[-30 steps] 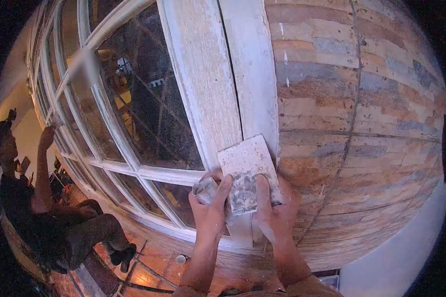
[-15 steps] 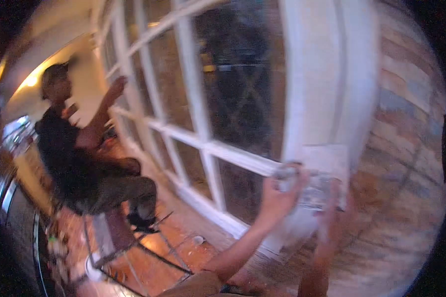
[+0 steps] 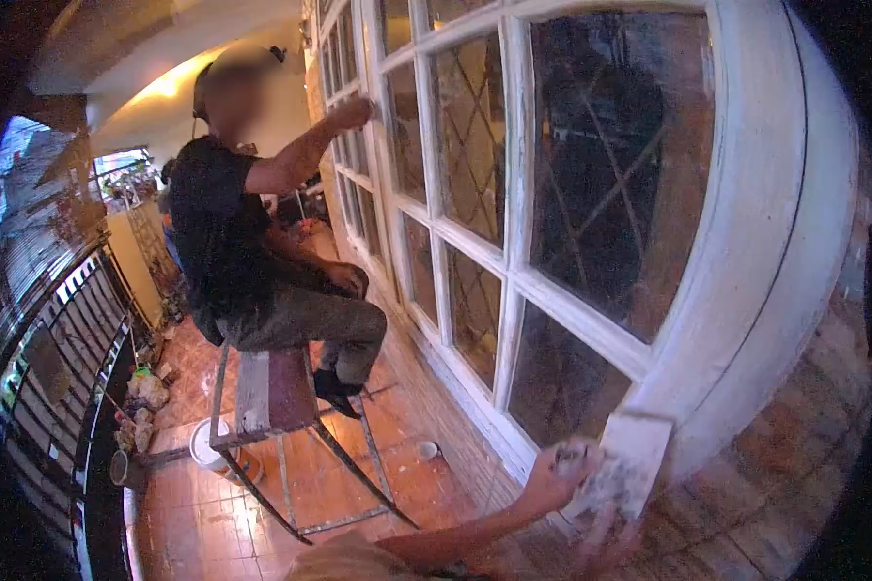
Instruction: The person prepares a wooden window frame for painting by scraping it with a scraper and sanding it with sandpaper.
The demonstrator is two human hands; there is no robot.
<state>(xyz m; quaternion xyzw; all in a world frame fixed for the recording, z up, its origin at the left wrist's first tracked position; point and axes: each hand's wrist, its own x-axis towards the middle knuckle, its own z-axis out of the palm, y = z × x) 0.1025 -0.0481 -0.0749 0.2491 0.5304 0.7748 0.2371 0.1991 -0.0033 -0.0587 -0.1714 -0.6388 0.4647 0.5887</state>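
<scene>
Low R of view: dusty flat sheet (image 3: 630,460) pressed vs. bottom of white window frame (image 3: 746,290), just beside brick wall (image 3: 794,484). L hand (image 3: 550,476) clenched round small pale roll (image 3: 574,452), touching sheet's L edge; R hand (image 3: 601,533) blurred under sheet's lower edge, grip can't tell. Further L, co-worker (image 3: 233,232) sits on metal stand (image 3: 271,397), raised hand (image 3: 354,111) at a frame bar; white bucket (image 3: 208,447) on tile floor (image 3: 262,523) by stand.
</scene>
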